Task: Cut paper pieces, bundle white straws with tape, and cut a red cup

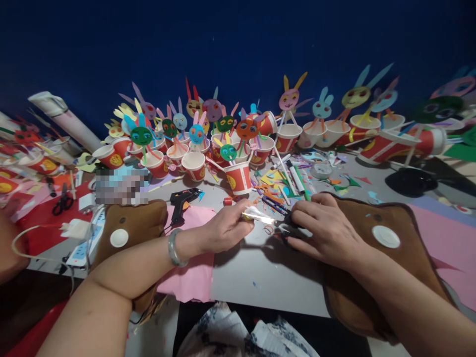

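The pair of scissors with black handles and shiny metal blades (260, 217) is above the grey tabletop (238, 277), between the two hands, near the front edge. Its blades point toward the left hand (228, 228), and light glares white along the metal. By the blades and the left fingertips is a small pale piece, whitish with a yellowish tint (254, 212).

The outline of that piece is hard to make out, since the glare and the left fingers cover part of it. The scissors' handles are partly hidden by the right hand (327, 230), and how far the blades are spread cannot be told. A blurred patch covers part of the table at the left, and both forearms run out of view at the bottom.

The left thumb and forefinger are pinched nearly together on the pale piece, with the other fingers curled in behind them. The right fingers are bent around the scissors' handles, the upper fingers lying over one and the lower part of the hand against the other. Beyond the hands stands a red-and-white paper cup with a round green rabbit face (238, 178).
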### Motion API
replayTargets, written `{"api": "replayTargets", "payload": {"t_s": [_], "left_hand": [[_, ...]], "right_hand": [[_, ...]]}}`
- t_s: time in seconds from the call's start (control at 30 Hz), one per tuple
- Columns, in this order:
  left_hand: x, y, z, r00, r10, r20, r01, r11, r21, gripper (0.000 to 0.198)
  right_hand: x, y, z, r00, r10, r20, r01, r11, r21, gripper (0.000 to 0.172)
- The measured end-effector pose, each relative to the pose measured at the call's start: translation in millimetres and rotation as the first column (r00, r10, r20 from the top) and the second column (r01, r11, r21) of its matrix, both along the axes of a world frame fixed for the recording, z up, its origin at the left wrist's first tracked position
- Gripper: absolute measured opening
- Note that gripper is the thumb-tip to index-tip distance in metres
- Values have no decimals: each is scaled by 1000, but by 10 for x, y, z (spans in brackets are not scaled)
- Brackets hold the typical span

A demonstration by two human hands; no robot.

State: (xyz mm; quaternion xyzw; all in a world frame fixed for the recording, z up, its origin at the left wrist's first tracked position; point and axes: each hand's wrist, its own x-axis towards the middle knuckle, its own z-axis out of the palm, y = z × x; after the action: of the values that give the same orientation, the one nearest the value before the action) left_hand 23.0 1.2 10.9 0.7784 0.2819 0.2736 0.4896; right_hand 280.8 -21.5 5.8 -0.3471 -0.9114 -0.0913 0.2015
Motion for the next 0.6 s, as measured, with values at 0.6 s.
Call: {"api": "replayTargets", "payload": {"t_s": [0.6], "left_hand": [[1, -1, -58, 1000, -4, 16, 4, 1000, -21, 8]], "right_hand": [[36, 54, -96, 999, -47, -3, 47, 995, 89, 30]]}}
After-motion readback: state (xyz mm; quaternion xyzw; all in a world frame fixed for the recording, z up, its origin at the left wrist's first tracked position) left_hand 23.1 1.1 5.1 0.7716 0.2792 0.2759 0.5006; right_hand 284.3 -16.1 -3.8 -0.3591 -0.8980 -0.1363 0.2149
